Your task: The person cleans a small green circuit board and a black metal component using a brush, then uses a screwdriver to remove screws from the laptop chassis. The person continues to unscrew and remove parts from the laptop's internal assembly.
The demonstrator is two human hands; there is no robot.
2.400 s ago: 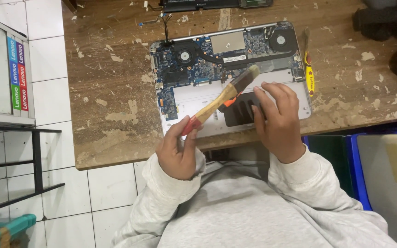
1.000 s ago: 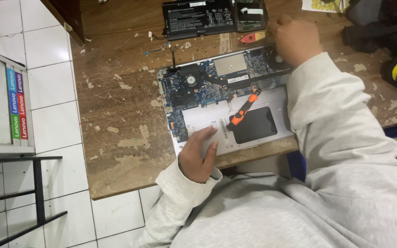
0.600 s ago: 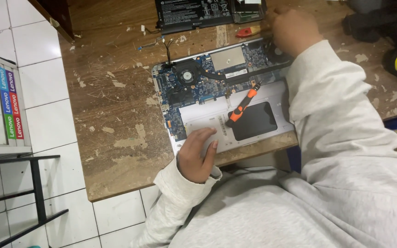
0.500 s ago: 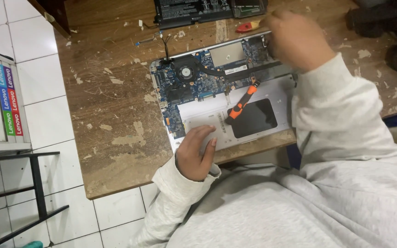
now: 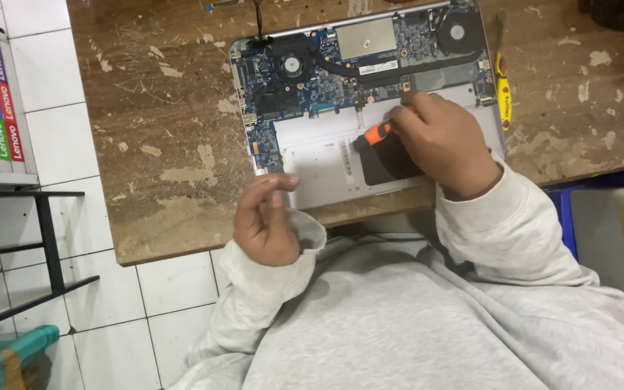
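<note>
Right hand [image 5: 445, 141] gripping one orange-and-black tool handle [image 5: 375, 134] over one opened laptop [image 5: 312, 148], two cooling fans beyond its knuckles, left hand [image 5: 267, 220] hovering loosely curled, holding nothing, at the laptop's near edge

Under my right hand [image 5: 445, 144] I see the opened silver laptop base [image 5: 370, 94], lying flat with its cover off and its blue circuit board, two round black fans and a dark heat pipe laid bare on the far side of my knuckles. The short tool with the orange and black handle [image 5: 374, 134] is gripped in that hand's fingers, its end pointing toward my left hand [image 5: 269, 220], over the black rectangular pad.
</note>
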